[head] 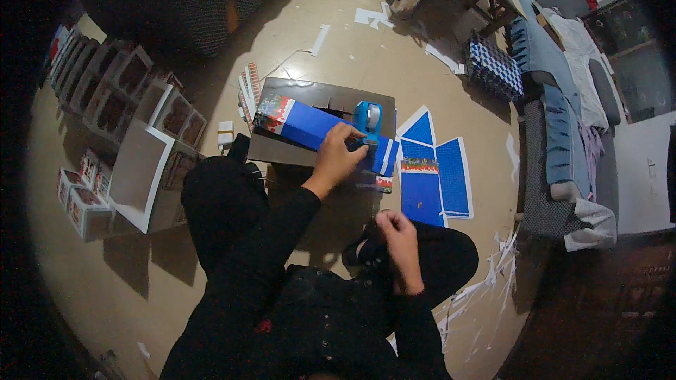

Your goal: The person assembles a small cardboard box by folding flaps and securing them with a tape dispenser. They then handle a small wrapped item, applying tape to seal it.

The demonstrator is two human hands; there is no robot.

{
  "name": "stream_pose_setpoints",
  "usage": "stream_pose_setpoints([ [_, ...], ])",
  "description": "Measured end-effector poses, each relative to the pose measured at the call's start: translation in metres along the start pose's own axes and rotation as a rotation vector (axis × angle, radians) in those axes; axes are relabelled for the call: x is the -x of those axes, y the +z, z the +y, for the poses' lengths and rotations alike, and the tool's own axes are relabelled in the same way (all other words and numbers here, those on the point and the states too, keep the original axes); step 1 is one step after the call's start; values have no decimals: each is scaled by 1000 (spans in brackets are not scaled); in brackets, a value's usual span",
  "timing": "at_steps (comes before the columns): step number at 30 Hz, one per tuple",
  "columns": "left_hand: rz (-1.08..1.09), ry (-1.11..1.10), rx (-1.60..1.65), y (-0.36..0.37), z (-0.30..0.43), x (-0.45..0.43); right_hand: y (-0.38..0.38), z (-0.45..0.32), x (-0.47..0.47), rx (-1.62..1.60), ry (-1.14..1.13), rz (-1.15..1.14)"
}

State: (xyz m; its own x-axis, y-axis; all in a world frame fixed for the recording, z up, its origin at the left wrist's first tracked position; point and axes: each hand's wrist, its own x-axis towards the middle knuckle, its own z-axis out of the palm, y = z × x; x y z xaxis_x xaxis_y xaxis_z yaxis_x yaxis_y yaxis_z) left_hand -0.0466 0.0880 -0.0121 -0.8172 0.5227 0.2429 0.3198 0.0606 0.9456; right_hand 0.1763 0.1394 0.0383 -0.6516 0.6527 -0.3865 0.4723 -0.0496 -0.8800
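Observation:
A long blue paper piece (306, 126) with a red-and-dark printed end lies across a low dark table (327, 89). On its right part stands a blue tape dispenser (374, 125) with a roll of tape in it. My left hand (340, 153) has its fingers at the dispenser's near end, thumb and fingertips against it. My right hand (397, 232) is raised over my right thigh, its fingers curled with thumb and forefinger close together; whether something thin is between them cannot be told. Blue cut paper shapes with white edges (454, 174) lie on the floor to the right of the table.
Boxes with dark window-like panels (113, 89) stand at the left, with a large white-edged sheet (140, 174) before them. A white charger (225, 136) lies left of the table. Paper scraps (319, 39) are scattered on the floor. A blue-and-white checkered box (494, 66) stands near the sofa (554, 179).

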Motion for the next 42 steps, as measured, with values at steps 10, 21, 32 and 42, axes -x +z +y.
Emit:
stream_pose_setpoints([
  [10,-26,19,-28,3,-3,-2,-14,12,96,-29,96,-54],
  [21,36,-42,-19,7,3,4,-8,33,117,-94,125,-122],
  [32,-47,-708,703,11,21,19,-7,48,110,-78,130,-102],
  [42,296,-897,962,50,24,22,-1,63,106,-88,131,-111],
])
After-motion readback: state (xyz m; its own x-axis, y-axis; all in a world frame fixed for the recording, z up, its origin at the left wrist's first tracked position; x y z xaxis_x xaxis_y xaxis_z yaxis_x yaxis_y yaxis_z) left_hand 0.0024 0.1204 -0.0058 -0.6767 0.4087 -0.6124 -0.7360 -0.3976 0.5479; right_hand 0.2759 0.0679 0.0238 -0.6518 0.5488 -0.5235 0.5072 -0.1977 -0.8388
